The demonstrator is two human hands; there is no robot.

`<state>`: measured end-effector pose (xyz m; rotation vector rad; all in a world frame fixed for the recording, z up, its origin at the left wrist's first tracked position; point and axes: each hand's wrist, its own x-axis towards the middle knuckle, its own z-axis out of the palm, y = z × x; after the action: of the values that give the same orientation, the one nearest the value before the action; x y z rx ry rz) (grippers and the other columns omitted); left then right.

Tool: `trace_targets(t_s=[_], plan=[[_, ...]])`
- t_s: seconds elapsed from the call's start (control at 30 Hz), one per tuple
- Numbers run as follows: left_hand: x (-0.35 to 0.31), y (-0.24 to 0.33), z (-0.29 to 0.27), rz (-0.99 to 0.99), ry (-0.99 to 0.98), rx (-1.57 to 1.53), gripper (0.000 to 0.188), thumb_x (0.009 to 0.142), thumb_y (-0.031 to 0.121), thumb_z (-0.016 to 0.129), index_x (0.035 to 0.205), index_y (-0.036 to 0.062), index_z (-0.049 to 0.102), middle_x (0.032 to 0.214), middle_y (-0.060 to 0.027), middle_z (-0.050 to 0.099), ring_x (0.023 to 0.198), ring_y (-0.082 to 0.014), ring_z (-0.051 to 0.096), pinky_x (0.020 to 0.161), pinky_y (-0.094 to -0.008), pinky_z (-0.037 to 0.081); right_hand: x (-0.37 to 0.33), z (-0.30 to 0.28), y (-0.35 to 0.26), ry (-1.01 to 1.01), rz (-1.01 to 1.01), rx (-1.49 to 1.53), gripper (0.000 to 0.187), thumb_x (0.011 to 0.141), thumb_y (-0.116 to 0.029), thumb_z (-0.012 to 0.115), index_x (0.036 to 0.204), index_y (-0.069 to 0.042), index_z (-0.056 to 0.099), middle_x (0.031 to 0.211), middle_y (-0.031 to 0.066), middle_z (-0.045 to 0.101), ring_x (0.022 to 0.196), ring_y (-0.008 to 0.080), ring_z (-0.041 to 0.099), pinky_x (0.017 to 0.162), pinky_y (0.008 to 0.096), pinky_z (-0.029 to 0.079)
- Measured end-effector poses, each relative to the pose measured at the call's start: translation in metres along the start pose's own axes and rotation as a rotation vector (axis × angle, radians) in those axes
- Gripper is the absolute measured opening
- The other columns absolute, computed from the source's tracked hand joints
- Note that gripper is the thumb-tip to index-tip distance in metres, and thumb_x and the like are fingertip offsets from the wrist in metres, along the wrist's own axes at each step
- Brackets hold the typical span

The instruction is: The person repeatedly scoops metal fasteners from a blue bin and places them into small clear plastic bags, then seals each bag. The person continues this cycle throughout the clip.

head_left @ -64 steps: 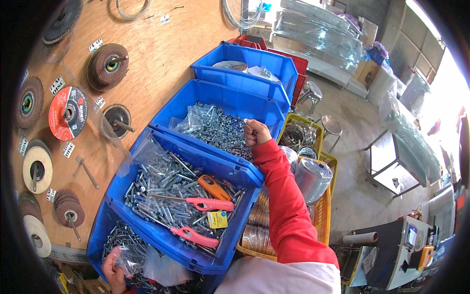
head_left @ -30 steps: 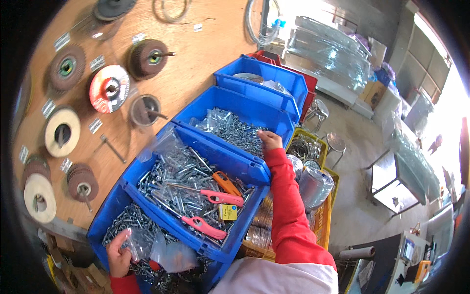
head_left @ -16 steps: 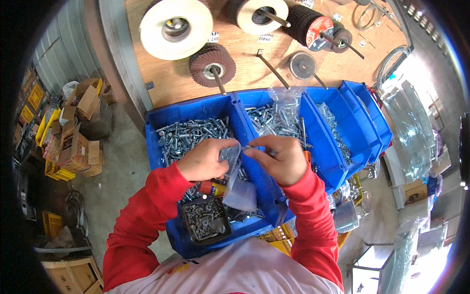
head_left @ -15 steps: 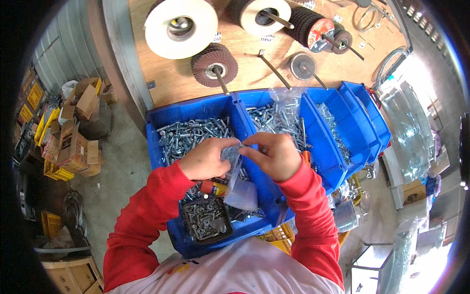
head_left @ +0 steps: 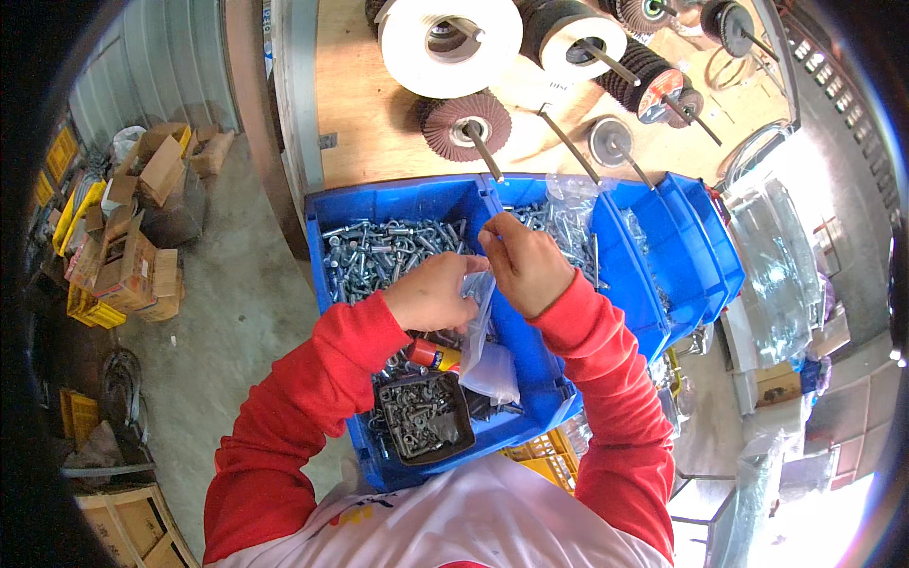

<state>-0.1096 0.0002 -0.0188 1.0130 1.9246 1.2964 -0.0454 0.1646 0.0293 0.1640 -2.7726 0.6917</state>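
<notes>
A clear plastic bag (head_left: 490,371) hangs from my left hand (head_left: 436,292), whose fingers are closed on its upper edge. Right beside the bag's top is my right hand (head_left: 526,267), its fingers curled in a pinch; what they hold, if anything, is hidden. Both hands are above a blue bin (head_left: 388,204) full of loose metal bolts (head_left: 379,256). Inside this bin, nearer to me, sit a small dark tray (head_left: 424,417) of nuts and small fasteners and a red and yellow cylindrical container (head_left: 434,356).
More blue bins (head_left: 630,256) with fasteners stand to the right. Behind them, abrasive discs (head_left: 466,128) hang on metal rods (head_left: 568,142) jutting from a wooden board (head_left: 350,114). Cardboard boxes (head_left: 128,270) and yellow crates lie on the floor at left. Wrapped sheets (head_left: 776,265) lean at right.
My view has shifted, so the bins sit further right in it. My right hand has risen a little against the bag's top, while my left hand still grips the bag.
</notes>
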Motion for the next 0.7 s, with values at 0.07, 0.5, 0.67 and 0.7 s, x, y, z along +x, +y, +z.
trace_targets(t_s=[0.07, 0.5, 0.67, 0.7], plan=[[0.000, -0.001, 0.000, -0.004, 0.000, 0.023, 0.052, 0.083, 0.000, 0.063, 0.132, -0.0147, 0.056, 0.082, -0.0171, 0.074, 0.064, -0.0206, 0.075, 0.060, -0.0332, 0.059, 0.001, 0.001, -0.001, 0.031, -0.045, 0.047, 0.014, 0.101, -0.013, 0.057, 0.101, 0.001, 0.061, 0.081, 0.0245, 0.066, 0.077, 0.0453, 0.067, 0.066, 0.0493, 0.051], [0.001, -0.014, 0.002, 0.008, -0.002, -0.054, 0.056, 0.080, 0.003, 0.064, 0.133, -0.0118, 0.058, 0.083, -0.0224, 0.074, 0.064, -0.0245, 0.075, 0.064, -0.0372, 0.060, 0.010, 0.010, -0.001, 0.005, -0.134, 0.061, 0.010, 0.093, -0.007, 0.058, 0.100, 0.001, 0.061, 0.081, 0.0251, 0.066, 0.079, 0.0461, 0.067, 0.068, 0.0495, 0.053], [-0.007, -0.012, -0.004, 0.012, 0.006, -0.069, 0.059, 0.082, -0.003, 0.059, 0.140, -0.0082, 0.054, 0.095, -0.0187, 0.073, 0.066, -0.0193, 0.074, 0.060, -0.0332, 0.059, -0.002, -0.008, 0.024, 0.011, -0.026, -0.007, 0.011, 0.090, -0.009, 0.061, 0.089, -0.001, 0.068, 0.083, 0.0250, 0.068, 0.073, 0.0428, 0.069, 0.068, 0.0461, 0.055], [-0.009, -0.012, -0.006, 0.001, 0.000, -0.074, 0.062, 0.082, -0.005, 0.057, 0.144, -0.0075, 0.051, 0.100, -0.0177, 0.073, 0.067, -0.0176, 0.073, 0.059, -0.0316, 0.059, -0.007, -0.012, 0.032, -0.025, 0.019, -0.037, 0.013, 0.089, -0.010, 0.061, 0.087, -0.001, 0.070, 0.083, 0.0250, 0.069, 0.071, 0.0422, 0.069, 0.067, 0.0454, 0.056]])
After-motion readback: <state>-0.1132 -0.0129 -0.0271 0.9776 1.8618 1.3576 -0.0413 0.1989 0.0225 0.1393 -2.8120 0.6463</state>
